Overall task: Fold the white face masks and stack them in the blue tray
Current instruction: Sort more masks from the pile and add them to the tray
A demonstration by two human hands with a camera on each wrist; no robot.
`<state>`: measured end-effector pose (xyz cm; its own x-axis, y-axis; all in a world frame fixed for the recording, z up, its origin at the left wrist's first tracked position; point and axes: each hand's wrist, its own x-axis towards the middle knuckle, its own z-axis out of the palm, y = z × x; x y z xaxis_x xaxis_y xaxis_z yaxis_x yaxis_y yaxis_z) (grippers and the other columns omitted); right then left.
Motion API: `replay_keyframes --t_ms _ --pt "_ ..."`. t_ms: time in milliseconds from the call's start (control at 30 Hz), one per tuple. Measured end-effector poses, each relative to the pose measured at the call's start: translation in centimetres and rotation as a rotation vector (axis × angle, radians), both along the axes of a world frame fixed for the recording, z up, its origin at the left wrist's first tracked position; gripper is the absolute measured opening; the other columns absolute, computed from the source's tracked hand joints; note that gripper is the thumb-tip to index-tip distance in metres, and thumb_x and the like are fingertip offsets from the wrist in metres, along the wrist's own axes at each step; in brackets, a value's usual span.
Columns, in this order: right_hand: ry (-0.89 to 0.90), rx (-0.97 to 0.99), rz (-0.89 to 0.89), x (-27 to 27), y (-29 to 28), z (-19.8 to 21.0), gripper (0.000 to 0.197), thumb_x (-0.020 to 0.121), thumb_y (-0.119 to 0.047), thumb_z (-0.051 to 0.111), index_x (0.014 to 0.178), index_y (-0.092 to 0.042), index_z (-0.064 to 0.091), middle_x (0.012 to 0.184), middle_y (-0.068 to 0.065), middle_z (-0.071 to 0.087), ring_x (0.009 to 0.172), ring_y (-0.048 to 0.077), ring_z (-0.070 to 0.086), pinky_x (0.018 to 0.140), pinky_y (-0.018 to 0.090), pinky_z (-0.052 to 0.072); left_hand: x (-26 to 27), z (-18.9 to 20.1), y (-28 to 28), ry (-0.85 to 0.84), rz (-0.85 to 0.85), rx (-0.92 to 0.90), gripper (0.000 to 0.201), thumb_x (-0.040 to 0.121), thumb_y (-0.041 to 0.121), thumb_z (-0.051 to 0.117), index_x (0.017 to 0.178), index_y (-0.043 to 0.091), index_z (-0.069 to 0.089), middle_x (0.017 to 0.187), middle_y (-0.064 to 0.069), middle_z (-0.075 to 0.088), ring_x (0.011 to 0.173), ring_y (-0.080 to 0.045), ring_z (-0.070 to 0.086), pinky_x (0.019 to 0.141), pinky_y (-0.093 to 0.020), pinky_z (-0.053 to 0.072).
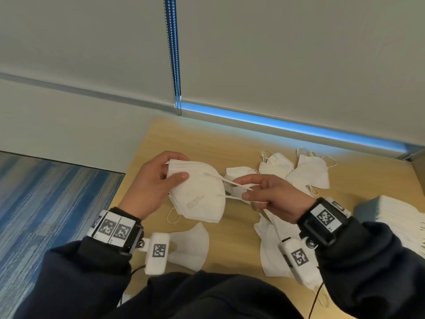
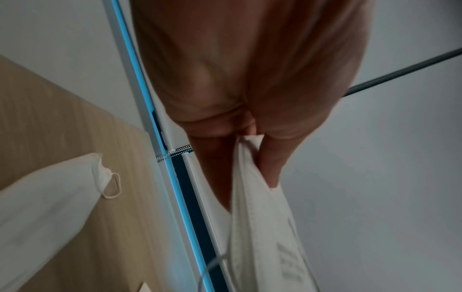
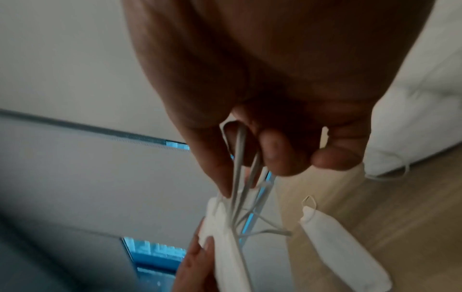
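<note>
A white face mask (image 1: 197, 192) hangs folded flat above the wooden table (image 1: 234, 143). My left hand (image 1: 154, 183) grips its left end, thumb on the front face; the left wrist view has the mask's edge (image 2: 250, 177) pinched between thumb and fingers. My right hand (image 1: 269, 194) pinches the mask's ear loops (image 1: 234, 186), pulled taut to the right; the loops (image 3: 240, 177) run between its fingers in the right wrist view. The blue tray (image 1: 365, 209) sits at the right edge with a stack of folded masks (image 1: 400, 217) in it.
Several loose masks lie on the table: a group at the back (image 1: 308, 171), one near my left wrist (image 1: 190, 245), more under my right wrist (image 1: 271, 245). A wall and window blind with a bead chain (image 1: 173, 65) stand behind the table. Blue carpet (image 1: 46, 215) lies left.
</note>
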<state>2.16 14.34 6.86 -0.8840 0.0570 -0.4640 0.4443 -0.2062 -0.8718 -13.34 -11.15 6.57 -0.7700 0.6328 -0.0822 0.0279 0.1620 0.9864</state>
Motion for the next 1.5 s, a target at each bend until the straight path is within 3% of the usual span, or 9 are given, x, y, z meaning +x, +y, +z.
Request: replay_keyframes --t_ms 267,367,533,667,733,867,1033,1133,1500 --pt "0.04 0.281 0.202 -0.9 -3.0 -0.6 0.079 0.078 -0.023 0.087 0.144 -0.04 0.047 0.108 0.01 0.067 0.078 0.015 0.058 0.058 0.025 0.047 1.3 -0.4 1.2 0.04 -0.08 0.02 0.012 0.093 0.007 0.071 0.1 0.017 0.069 0.083 -0.002 0.075 0.074 -0.012 0.068 0.064 -0.026 0.053" --pt "0.058 0.282 0.277 -0.5 -3.2 -0.1 0.046 0.083 -0.014 0.084 0.124 -0.017 0.064 0.084 -0.01 0.07 0.065 0.002 0.06 0.054 0.017 0.045 1.5 -0.3 0.8 0.044 -0.216 -0.022 0.012 0.097 0.009 0.065 0.104 0.018 0.069 0.086 0.003 0.073 0.076 -0.009 0.066 0.066 -0.021 0.05" --pt "0.068 0.293 0.051 0.9 -2.3 -0.5 0.016 0.084 -0.012 0.082 0.076 -0.008 0.068 0.065 -0.003 0.063 0.059 0.008 0.056 0.064 0.02 0.046 1.5 -1.0 -0.7 0.112 -0.34 -0.122 0.021 0.102 0.016 0.06 0.11 0.033 0.065 0.097 -0.001 0.07 0.079 -0.022 0.065 0.067 -0.032 0.05" --pt "0.026 -0.042 -0.268 1.8 -1.3 -0.7 0.019 0.089 0.002 0.066 0.073 -0.006 0.062 0.089 0.014 0.071 0.084 0.026 0.066 0.085 0.037 0.054 1.8 -1.9 -1.4 0.103 -0.347 -0.168 0.023 0.101 0.015 0.06 0.115 0.034 0.063 0.102 -0.007 0.069 0.087 -0.041 0.064 0.074 -0.052 0.055" --pt "-0.024 -0.262 -0.318 2.3 -1.7 -0.8 0.023 0.091 0.002 0.06 0.072 -0.009 0.057 0.068 0.015 0.06 0.064 0.026 0.061 0.066 0.033 0.059 2.5 -2.1 -1.1 0.077 -0.364 -0.165 0.024 0.1 0.016 0.06 0.118 0.032 0.061 0.103 -0.009 0.069 0.089 -0.044 0.064 0.077 -0.06 0.056" --pt "-0.059 0.098 -0.216 3.1 -2.2 -1.7 0.012 0.087 -0.004 0.075 0.09 -0.01 0.065 0.056 -0.001 0.037 0.049 0.013 0.029 0.048 0.024 0.023 3.5 -2.1 0.3 0.051 -0.355 -0.138 0.029 0.1 0.01 0.06 0.121 0.03 0.06 0.1 -0.008 0.068 0.088 -0.041 0.064 0.075 -0.052 0.055" --pt "-0.016 0.299 -0.149 4.5 -1.8 -1.9 0.012 0.078 -0.002 0.083 0.075 -0.008 0.074 0.057 0.0 0.048 0.051 0.013 0.038 0.048 0.02 0.03 5.0 -1.9 2.1 -0.025 -0.342 -0.065 0.04 0.095 -0.009 0.059 0.12 0.023 0.062 0.102 0.005 0.073 0.087 -0.014 0.069 0.072 -0.024 0.053" --pt "-0.002 0.351 -0.18 5.6 -1.6 -2.4 0.024 0.072 0.001 0.086 0.081 0.011 0.067 0.07 0.011 0.054 0.065 0.022 0.045 0.054 0.023 0.035 6.0 -2.1 3.3 -0.033 -0.285 -0.051 0.039 0.091 -0.008 0.066 0.119 0.019 0.064 0.098 -0.001 0.077 0.086 -0.016 0.072 0.074 -0.028 0.057" --pt "-0.056 0.111 -0.376 14.1 4.1 -3.6 0.013 0.086 -0.005 0.076 0.095 0.005 0.075 0.064 0.012 0.059 0.061 0.02 0.054 0.066 0.029 0.05 7.9 -3.3 8.6 0.074 -0.382 -0.191 0.022 0.09 0.013 0.076 0.109 0.024 0.076 0.094 -0.001 0.079 0.092 -0.019 0.075 0.085 -0.036 0.06"
